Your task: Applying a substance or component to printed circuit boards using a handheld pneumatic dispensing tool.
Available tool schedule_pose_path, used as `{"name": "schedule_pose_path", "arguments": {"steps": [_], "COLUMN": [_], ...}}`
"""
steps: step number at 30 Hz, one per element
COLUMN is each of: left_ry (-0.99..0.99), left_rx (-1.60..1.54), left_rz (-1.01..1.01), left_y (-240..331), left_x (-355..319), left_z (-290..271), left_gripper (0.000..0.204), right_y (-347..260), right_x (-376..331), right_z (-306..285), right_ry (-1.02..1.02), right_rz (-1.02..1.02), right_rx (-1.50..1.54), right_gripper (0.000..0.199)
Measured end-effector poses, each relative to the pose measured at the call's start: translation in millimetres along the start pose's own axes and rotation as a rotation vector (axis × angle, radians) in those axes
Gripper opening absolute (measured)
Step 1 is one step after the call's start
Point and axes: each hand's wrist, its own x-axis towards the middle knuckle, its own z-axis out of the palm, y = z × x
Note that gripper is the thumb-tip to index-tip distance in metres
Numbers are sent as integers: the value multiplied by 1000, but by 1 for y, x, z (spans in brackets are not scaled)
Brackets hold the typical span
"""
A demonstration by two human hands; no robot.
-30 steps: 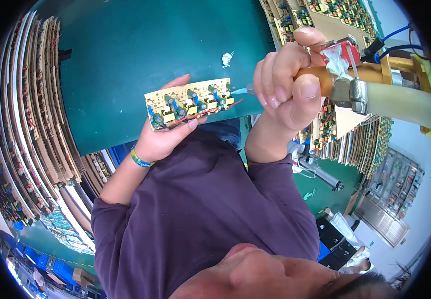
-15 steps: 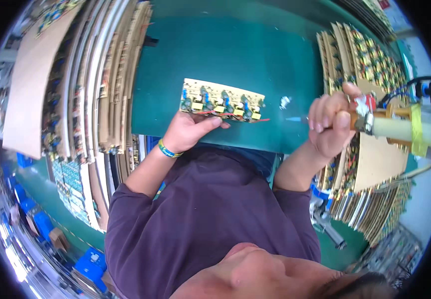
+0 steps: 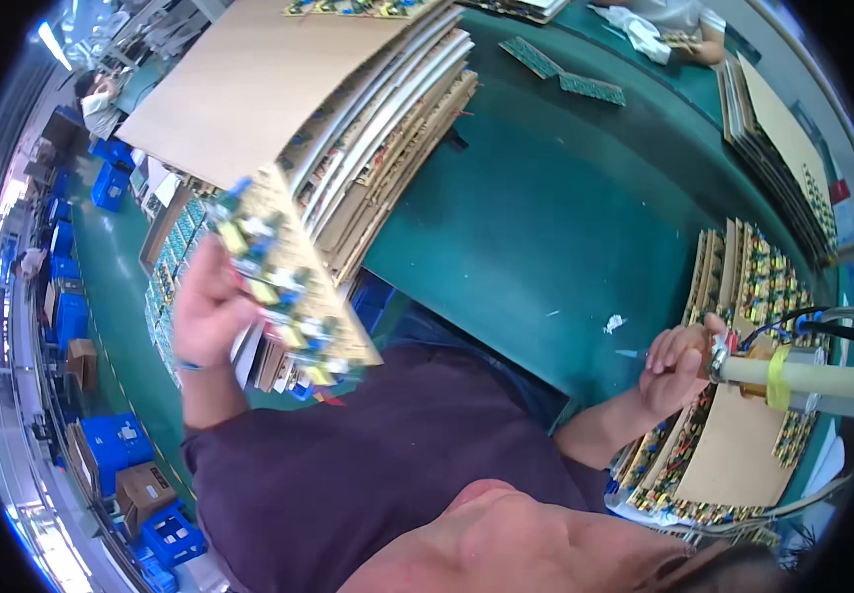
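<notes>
My left hand is raised at the left, gripping a circuit board by its edge. The tan board is tilted steeply and carries yellow, blue and green components; it is slightly blurred. Thin red pieces show along its near side. At the right, my right hand is closed around the front of a glue dispenser with a long pale cylinder and yellow tape. Its thin bluish nozzle points left over the green bench. A small white blob lies on the bench near the nozzle.
A tall stack of cardboard sheets and boards stands at the back left. More board stacks flank the right hand. Two green boards lie on the bench's far side. Another person's arm shows beyond. Blue bins line the left floor.
My left hand has swung the board left and off the bench area, turning it steeply. My right hand still grips the dispenser. The view has turned toward the left.
</notes>
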Motion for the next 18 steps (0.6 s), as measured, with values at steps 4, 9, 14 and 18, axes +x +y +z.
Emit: {"name": "schedule_pose_path", "arguments": {"steps": [4, 9, 14, 18], "left_ry": [84, 144, 45, 73], "left_rx": [313, 382, 502, 845], "left_rz": [23, -56, -232, -283], "left_y": [62, 96, 94, 58], "left_x": [34, 143, 293, 380], "left_z": [-67, -152, -199, -241], "left_gripper": [74, 48, 38, 35], "right_y": [0, 4, 8, 17], "right_x": [-1, 2, 4, 4], "right_z": [1, 2, -2, -11], "right_ry": [-4, 23, 56, 66], "right_rz": [17, 39, 39, 30], "right_rx": [-12, -16, -34, -35], "right_gripper": [47, 49, 49, 52]}}
